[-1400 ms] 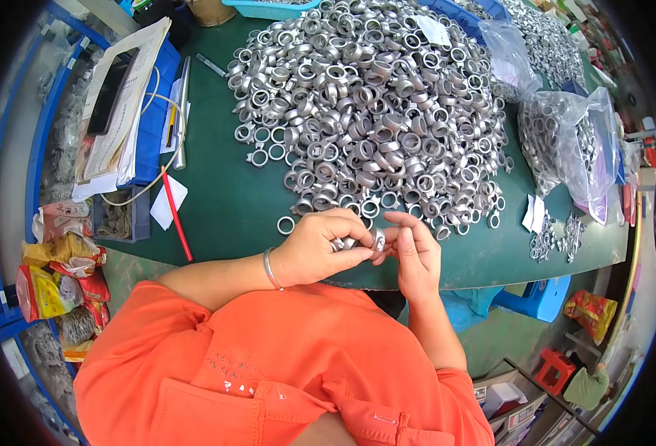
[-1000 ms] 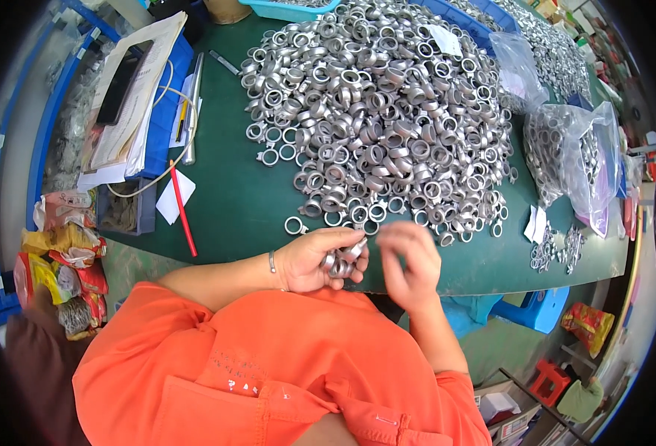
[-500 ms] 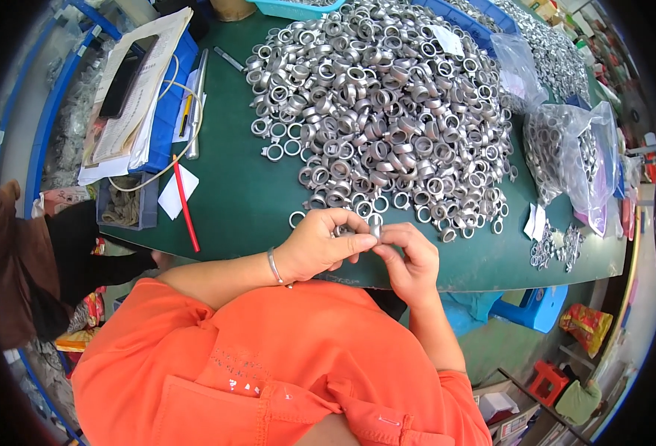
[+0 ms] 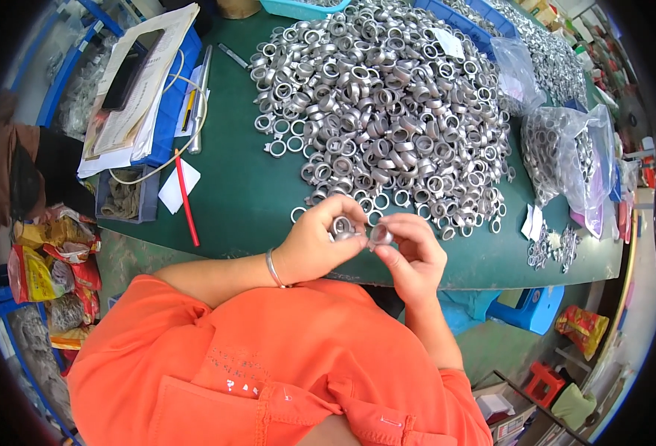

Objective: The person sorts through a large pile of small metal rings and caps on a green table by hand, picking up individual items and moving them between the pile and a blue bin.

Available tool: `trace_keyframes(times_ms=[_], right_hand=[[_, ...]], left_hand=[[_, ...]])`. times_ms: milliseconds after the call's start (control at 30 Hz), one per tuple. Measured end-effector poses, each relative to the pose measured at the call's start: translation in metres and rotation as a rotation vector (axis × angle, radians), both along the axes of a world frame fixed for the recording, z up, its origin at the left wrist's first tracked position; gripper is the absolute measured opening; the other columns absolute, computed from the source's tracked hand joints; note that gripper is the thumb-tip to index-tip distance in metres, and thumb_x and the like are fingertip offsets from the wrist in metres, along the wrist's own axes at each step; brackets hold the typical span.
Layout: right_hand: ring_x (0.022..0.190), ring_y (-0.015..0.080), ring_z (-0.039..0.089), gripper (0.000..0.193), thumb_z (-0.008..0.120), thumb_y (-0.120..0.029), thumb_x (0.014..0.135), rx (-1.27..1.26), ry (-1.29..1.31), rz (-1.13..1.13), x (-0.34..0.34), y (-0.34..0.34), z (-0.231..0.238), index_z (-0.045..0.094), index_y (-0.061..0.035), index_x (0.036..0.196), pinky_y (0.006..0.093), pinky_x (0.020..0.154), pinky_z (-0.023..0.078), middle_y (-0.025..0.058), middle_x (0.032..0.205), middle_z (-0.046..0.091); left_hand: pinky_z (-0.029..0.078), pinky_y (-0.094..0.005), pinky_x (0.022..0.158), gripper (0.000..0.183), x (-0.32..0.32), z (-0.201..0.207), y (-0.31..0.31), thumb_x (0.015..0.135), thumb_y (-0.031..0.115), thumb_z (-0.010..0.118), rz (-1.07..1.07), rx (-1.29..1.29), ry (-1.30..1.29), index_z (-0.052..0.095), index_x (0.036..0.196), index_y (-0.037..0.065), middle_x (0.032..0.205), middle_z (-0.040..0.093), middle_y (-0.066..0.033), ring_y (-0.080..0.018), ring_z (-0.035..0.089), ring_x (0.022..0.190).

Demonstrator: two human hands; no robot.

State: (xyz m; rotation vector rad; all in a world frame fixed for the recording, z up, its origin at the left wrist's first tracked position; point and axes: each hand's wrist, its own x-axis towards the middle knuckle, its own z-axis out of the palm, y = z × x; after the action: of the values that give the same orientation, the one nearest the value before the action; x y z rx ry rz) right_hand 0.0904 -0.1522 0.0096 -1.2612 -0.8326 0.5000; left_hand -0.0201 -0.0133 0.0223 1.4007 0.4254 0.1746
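My left hand (image 4: pixel 314 241) holds several silver metal rings (image 4: pixel 342 227) at the near edge of the green table (image 4: pixel 238 193). A thin bracelet sits on that wrist. My right hand (image 4: pixel 411 254) pinches one metal ring (image 4: pixel 380 235) right beside the left fingers. Both hands hover just in front of a large heap of silver rings (image 4: pixel 383 111) that covers the middle of the table.
Clear plastic bags of rings (image 4: pixel 566 152) lie at the right. A red pencil (image 4: pixel 186 197), a white paper slip (image 4: pixel 172 189), papers on a blue tray (image 4: pixel 142 89) and a small grey box (image 4: pixel 123 197) sit at the left. Snack packets (image 4: pixel 45 256) lie beyond the left edge.
My hands stayed together at the table edge, working the rings between the fingers. A dark-clothed person has appeared at the left edge.
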Motion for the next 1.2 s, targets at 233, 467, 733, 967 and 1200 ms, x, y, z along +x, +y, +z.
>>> trace_keyframes(times_ms=[233, 467, 733, 967, 1200], right_hand=[[0.079, 0.0284, 0.059, 0.023, 0.055, 0.013, 0.068, -0.07, -0.545, -0.015, 0.006, 0.008, 0.012, 0.063, 0.001, 0.085, 0.0348, 0.072, 0.049, 0.0133, 0.091, 0.061], [0.063, 0.0301, 0.055, 0.005, 0.064, -0.001, 0.074, -0.676, -0.87, -0.275, 0.033, 0.012, -0.016, 0.06, -0.0021, 0.077, 0.0338, 0.057, 0.044, 0.0113, 0.071, 0.057], [0.064, 0.022, 0.059, 0.011, 0.062, 0.009, 0.073, -0.209, -0.272, -0.015, 0.01, -0.001, -0.009, 0.06, 0.0002, 0.08, 0.028, 0.057, 0.047, 0.0104, 0.076, 0.06], [0.071, 0.0176, 0.06, 0.008, 0.057, 0.002, 0.083, -0.138, -0.228, -0.029, 0.005, -0.001, -0.008, 0.058, 0.0025, 0.091, 0.0265, 0.063, 0.048, 0.0087, 0.083, 0.062], [0.079, 0.0132, 0.061, 0.019, 0.058, -0.001, 0.085, -0.218, 0.245, 0.132, -0.001, -0.006, -0.008, 0.056, 0.0068, 0.102, 0.0243, 0.069, 0.051, 0.0093, 0.088, 0.062]], left_hand=[[0.048, -0.0252, 0.052, 0.025, -0.007, -0.023, 0.006, 0.092, 0.031, 0.048, -0.075, -1.149, 0.275, 0.058, 0.102, 0.01, 0.09, 0.063, -0.0015, -0.0176, 0.065, 0.084], [0.046, -0.0257, 0.047, 0.014, -0.003, -0.017, 0.008, 0.085, 0.015, 0.062, -0.082, -0.918, 0.222, 0.058, 0.093, 0.005, 0.084, 0.06, -0.0063, -0.0204, 0.063, 0.079], [0.04, -0.0211, 0.043, 0.022, 0.002, -0.006, 0.004, 0.084, 0.012, 0.064, -0.058, -0.578, 0.236, 0.058, 0.1, -0.001, 0.076, 0.06, -0.0055, -0.0142, 0.061, 0.067], [0.045, -0.0202, 0.051, 0.011, -0.002, -0.003, -0.001, 0.079, 0.002, 0.065, -0.055, -0.095, -0.094, 0.063, 0.09, -0.001, 0.085, 0.058, -0.0049, -0.0093, 0.058, 0.066], [0.048, -0.0214, 0.06, 0.014, -0.003, -0.016, -0.001, 0.077, -0.002, 0.066, -0.063, 0.318, -0.251, 0.064, 0.091, -0.001, 0.083, 0.058, -0.0048, -0.01, 0.058, 0.07]])
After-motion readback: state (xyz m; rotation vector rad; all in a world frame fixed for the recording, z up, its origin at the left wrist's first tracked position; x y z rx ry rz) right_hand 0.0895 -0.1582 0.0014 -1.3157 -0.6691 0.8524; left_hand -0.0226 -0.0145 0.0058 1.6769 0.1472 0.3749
